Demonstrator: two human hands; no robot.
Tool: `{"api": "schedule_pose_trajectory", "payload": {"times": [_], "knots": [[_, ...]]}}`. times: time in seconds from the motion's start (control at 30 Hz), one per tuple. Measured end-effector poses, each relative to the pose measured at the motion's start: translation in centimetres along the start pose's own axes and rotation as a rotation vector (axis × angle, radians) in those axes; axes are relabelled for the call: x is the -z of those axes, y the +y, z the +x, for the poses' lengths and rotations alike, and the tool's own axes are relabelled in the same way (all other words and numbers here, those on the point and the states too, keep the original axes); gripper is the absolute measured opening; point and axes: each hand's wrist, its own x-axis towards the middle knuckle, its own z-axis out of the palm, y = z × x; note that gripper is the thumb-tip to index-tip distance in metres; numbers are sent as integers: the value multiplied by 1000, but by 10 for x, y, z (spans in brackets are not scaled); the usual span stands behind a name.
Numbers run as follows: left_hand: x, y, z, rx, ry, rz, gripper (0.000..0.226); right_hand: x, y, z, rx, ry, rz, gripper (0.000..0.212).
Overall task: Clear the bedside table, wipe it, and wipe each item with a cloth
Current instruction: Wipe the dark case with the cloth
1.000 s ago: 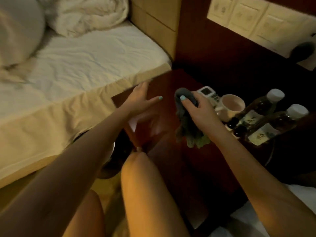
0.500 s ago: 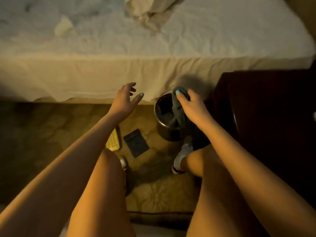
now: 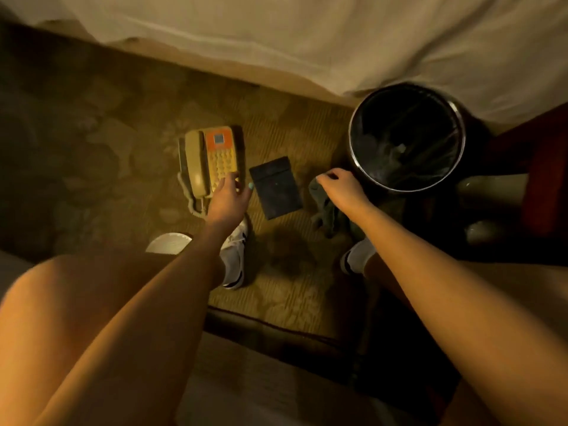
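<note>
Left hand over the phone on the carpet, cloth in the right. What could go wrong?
Lifted one-handed by the left hand, the telephone could tip and shed its handset.
The coiled cord lies near the shoe and might snag.
The cloth in the right hand hangs near the bin and could brush it.

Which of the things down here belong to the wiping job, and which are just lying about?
Job: phone, dark pad, cloth held in the right hand; left hand by the phone.
Lying about: bin, bed, carpet, shoes.
</note>
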Motion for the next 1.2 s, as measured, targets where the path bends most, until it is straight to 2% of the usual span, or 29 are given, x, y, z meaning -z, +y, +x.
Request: {"api": "schedule_pose_trajectory", "payload": {"times": [0.23,0.4,0.5,0.63,0.73,0.83,0.97,1.0,1.2], "knots": [[-81,-59,58,184,-67,-164,59,-48,54,87,-87,-138,-30,25],[-128,-88,95,291,-81,-259,63,-81,82,140,-99,-190,-132,32],[-154,-104,108,351,-107,-301,59,-97,96,161,-153,-198,-81,34],[-178,-109,115,391,27,-311,54,-112,112,181,-179,-197,-70,38],[-185,-114,118,398,64,-357,55,-118,117,189,-206,-185,-6,39],[-186,-120,124,448,80,-516,54,-121,121,192,-233,-201,21,25],[-177,-117,132,495,75,-701,34,-123,120,193,-269,-194,123,21],[-175,-118,133,496,61,-737,37,-124,121,193,-276,-194,148,19],[-176,-109,129,422,39,-790,31,-123,126,183,-292,-185,239,15]]}}
